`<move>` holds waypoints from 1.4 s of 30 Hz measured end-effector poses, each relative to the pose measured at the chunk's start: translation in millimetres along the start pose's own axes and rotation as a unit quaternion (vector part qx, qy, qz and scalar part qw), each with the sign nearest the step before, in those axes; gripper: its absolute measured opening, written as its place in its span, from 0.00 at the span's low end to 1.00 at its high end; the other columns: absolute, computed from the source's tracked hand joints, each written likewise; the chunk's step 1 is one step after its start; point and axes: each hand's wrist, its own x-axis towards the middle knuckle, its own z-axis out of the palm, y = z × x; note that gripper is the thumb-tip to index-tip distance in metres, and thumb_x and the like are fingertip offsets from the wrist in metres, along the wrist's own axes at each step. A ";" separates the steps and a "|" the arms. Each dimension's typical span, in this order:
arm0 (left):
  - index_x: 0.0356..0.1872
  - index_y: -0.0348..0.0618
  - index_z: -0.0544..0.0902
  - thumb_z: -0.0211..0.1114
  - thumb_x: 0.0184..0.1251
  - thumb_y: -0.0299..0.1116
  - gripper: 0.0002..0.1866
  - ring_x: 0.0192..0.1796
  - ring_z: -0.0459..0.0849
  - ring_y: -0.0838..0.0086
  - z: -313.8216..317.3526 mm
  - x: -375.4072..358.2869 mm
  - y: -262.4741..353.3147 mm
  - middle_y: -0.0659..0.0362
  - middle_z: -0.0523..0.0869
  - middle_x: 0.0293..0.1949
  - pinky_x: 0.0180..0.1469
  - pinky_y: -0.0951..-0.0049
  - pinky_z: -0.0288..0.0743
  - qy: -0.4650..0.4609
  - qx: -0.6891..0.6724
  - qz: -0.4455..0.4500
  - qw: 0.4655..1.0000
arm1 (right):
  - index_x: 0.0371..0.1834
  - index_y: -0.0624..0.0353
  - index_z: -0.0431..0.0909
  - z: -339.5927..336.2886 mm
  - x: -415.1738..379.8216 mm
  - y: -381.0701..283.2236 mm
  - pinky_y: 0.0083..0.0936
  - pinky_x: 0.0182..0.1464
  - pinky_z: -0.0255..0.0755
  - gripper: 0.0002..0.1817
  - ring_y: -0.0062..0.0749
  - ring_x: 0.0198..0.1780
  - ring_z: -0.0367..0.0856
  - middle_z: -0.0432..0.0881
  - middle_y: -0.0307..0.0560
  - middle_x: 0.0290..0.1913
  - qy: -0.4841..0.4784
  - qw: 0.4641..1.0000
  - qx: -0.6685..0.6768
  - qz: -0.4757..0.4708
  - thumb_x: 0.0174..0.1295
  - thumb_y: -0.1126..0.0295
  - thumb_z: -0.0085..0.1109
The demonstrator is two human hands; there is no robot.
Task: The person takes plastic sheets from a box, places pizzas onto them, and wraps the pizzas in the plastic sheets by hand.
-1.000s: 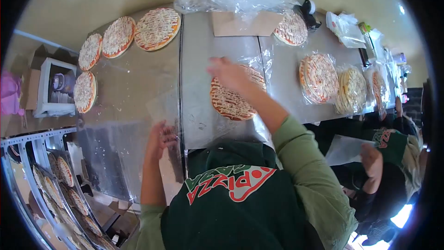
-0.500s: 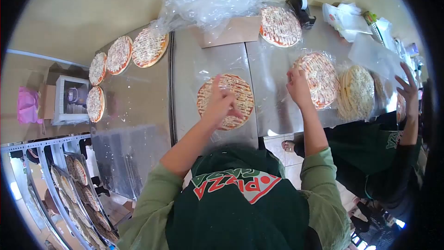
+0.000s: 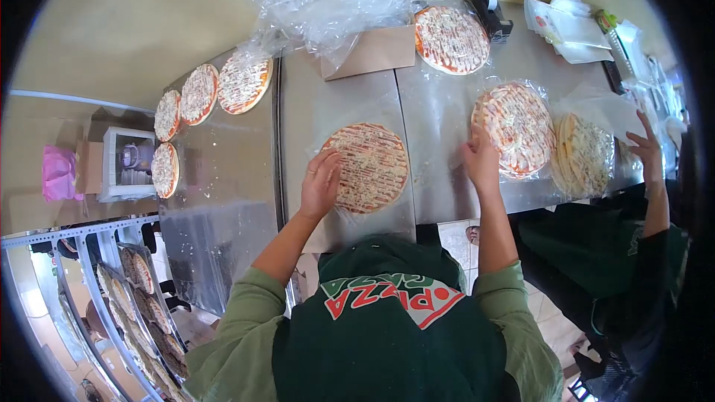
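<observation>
A topped pizza (image 3: pixel 376 167), apparently in clear plastic, lies flat on the steel table in front of me. My left hand (image 3: pixel 320 187) is at its left edge, fingers bent together over the rim. To the right is a bagged pizza (image 3: pixel 518 130) with white and red stripes of topping. My right hand (image 3: pixel 482 162) grips its left edge, thumb to the left; the fingertips are partly hidden. Beside that pizza lies a stack of paler wrapped pizzas (image 3: pixel 585 152).
Crumpled clear plastic bags (image 3: pixel 335 0) rise from a cardboard box (image 3: pixel 376 52) at the back. Another pizza (image 3: pixel 452 41) lies near a black tape dispenser (image 3: pixel 488 11). Several pizzas (image 3: pixel 246 82) line the left. A co-worker's hand (image 3: pixel 646 150) is at the right. A rack (image 3: pixel 141 313) stands lower left.
My left hand has moved from over the middle pizza to its left edge. My right hand has slid down along the bagged pizza's left side. The co-worker's hand has lowered slightly.
</observation>
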 end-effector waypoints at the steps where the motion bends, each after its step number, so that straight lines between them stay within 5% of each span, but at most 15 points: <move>1: 0.64 0.49 0.62 0.63 0.58 0.38 0.32 0.59 0.69 0.53 -2.0 -6.1 -4.7 0.47 0.68 0.59 0.61 0.52 0.60 -0.009 0.041 0.038 0.998 | 0.52 0.65 0.71 -0.9 0.3 -6.6 0.32 0.36 0.73 0.21 0.45 0.33 0.80 0.80 0.59 0.35 -0.013 0.999 0.031 0.020 0.51 0.77 0.56; 4: 0.64 0.47 0.63 0.63 0.52 0.55 0.40 0.68 0.55 0.51 13.2 -6.7 15.4 0.47 0.57 0.67 0.66 0.49 0.46 -0.121 0.126 0.030 0.984 | 0.48 0.66 0.74 7.5 -9.1 -31.7 0.29 0.35 0.72 0.18 0.42 0.30 0.78 0.79 0.55 0.32 -0.012 0.997 0.040 -0.069 0.52 0.78 0.56; 7: 0.65 0.46 0.61 0.60 0.44 0.66 0.48 0.69 0.52 0.51 28.5 -6.1 10.7 0.47 0.51 0.69 0.67 0.49 0.40 -0.118 0.170 0.059 0.977 | 0.48 0.62 0.75 26.7 -39.4 -76.8 0.31 0.36 0.72 0.18 0.41 0.31 0.76 0.77 0.51 0.30 -0.043 0.981 -0.020 -0.190 0.51 0.78 0.56; 9: 0.64 0.45 0.61 0.61 0.49 0.60 0.44 0.69 0.52 0.52 22.4 -4.7 15.7 0.48 0.55 0.67 0.67 0.51 0.44 -0.110 0.152 0.059 0.980 | 0.50 0.59 0.73 51.5 -67.0 -88.0 0.31 0.38 0.70 0.21 0.39 0.36 0.75 0.74 0.49 0.32 -0.054 0.928 -0.087 -0.359 0.50 0.78 0.55; 10: 0.64 0.44 0.62 0.61 0.51 0.57 0.41 0.69 0.53 0.53 19.4 -3.8 16.6 0.48 0.57 0.67 0.67 0.52 0.46 -0.106 0.145 0.058 0.982 | 0.51 0.59 0.72 64.9 -80.0 -90.1 0.32 0.39 0.69 0.22 0.41 0.38 0.74 0.73 0.49 0.33 -0.107 0.919 -0.135 -0.354 0.49 0.78 0.53; 13: 0.62 0.46 0.64 0.60 0.56 0.52 0.35 0.68 0.55 0.53 24.3 -2.8 -11.1 0.48 0.59 0.66 0.66 0.54 0.49 0.042 -0.213 -0.068 0.974 | 0.53 0.59 0.70 102.5 -108.1 -79.6 0.32 0.42 0.68 0.23 0.41 0.41 0.73 0.72 0.48 0.36 -0.144 0.887 -0.221 -0.379 0.49 0.75 0.50; 16: 0.60 0.46 0.66 0.59 0.58 0.47 0.30 0.67 0.57 0.55 0.6 20.2 -12.8 0.49 0.61 0.65 0.65 0.55 0.52 0.098 -0.131 0.110 0.980 | 0.53 0.61 0.68 124.8 -123.1 -60.9 0.31 0.44 0.67 0.22 0.38 0.42 0.72 0.70 0.46 0.38 -0.158 0.859 -0.289 -0.391 0.51 0.72 0.47; 19: 0.61 0.46 0.65 0.57 0.60 0.49 0.31 0.68 0.57 0.57 13.4 39.4 -13.0 0.50 0.60 0.66 0.66 0.51 0.49 -0.069 0.136 0.204 0.967 | 0.53 0.61 0.68 128.0 -128.9 -54.1 0.30 0.45 0.67 0.21 0.36 0.43 0.71 0.70 0.46 0.40 -0.165 0.836 -0.323 -0.413 0.53 0.71 0.47; 23: 0.62 0.46 0.65 0.51 0.63 0.52 0.30 0.68 0.56 0.57 24.6 36.9 -43.4 0.51 0.58 0.67 0.66 0.45 0.44 -0.094 0.149 -0.008 0.984 | 0.53 0.61 0.68 126.4 -130.9 -45.9 0.31 0.47 0.67 0.22 0.38 0.44 0.72 0.71 0.48 0.42 -0.163 0.829 -0.305 -0.439 0.53 0.71 0.47; 28: 0.64 0.46 0.61 0.48 0.66 0.50 0.29 0.68 0.57 0.56 0.2 17.3 -59.8 0.47 0.60 0.65 0.65 0.44 0.45 -0.033 0.217 -0.145 0.965 | 0.46 0.58 0.72 115.1 -113.3 -45.1 0.35 0.46 0.68 0.17 0.43 0.44 0.73 0.73 0.52 0.41 -0.200 0.900 -0.157 -0.355 0.51 0.70 0.54; 31: 0.64 0.43 0.60 0.47 0.68 0.48 0.28 0.65 0.61 0.58 -3.9 -23.3 -73.0 0.46 0.65 0.61 0.64 0.50 0.51 0.132 -0.043 -0.272 0.952 | 0.40 0.60 0.74 104.2 -65.3 -50.4 0.38 0.47 0.69 0.13 0.50 0.46 0.72 0.74 0.54 0.43 -0.014 0.967 -0.111 -0.228 0.55 0.64 0.55; 33: 0.65 0.42 0.57 0.52 0.66 0.50 0.33 0.57 0.67 0.64 -9.3 -48.9 -51.3 0.51 0.69 0.57 0.58 0.61 0.60 0.166 -0.364 -0.465 0.789 | 0.40 0.63 0.73 105.1 -27.1 -37.5 0.38 0.48 0.69 0.16 0.52 0.46 0.73 0.74 0.56 0.45 0.006 0.982 -0.126 -0.138 0.54 0.63 0.58; 36: 0.62 0.42 0.60 0.53 0.64 0.53 0.33 0.50 0.71 0.68 -10.4 -62.2 -23.9 0.55 0.72 0.50 0.52 0.66 0.64 0.110 -0.509 -0.569 0.637 | 0.44 0.65 0.71 107.6 14.9 -32.3 0.34 0.46 0.71 0.21 0.45 0.43 0.77 0.76 0.54 0.43 -0.194 0.979 -0.055 0.022 0.51 0.63 0.63; 39: 0.56 0.44 0.67 0.52 0.63 0.55 0.29 0.45 0.72 0.68 -10.5 -40.1 -12.3 0.58 0.73 0.44 0.50 0.64 0.67 0.099 -0.504 -0.604 0.609 | 0.49 0.66 0.70 111.0 17.2 -37.9 0.28 0.47 0.70 0.26 0.34 0.45 0.76 0.75 0.52 0.47 -0.339 0.910 0.206 0.123 0.49 0.62 0.64; 42: 0.48 0.43 0.71 0.50 0.63 0.54 0.25 0.44 0.72 0.69 -15.4 -28.7 -27.5 0.58 0.74 0.43 0.49 0.62 0.68 -0.006 -0.534 -0.605 0.590 | 0.52 0.68 0.67 118.8 7.6 -14.0 0.25 0.48 0.69 0.29 0.30 0.47 0.75 0.75 0.51 0.47 -0.333 0.875 0.323 0.137 0.49 0.65 0.64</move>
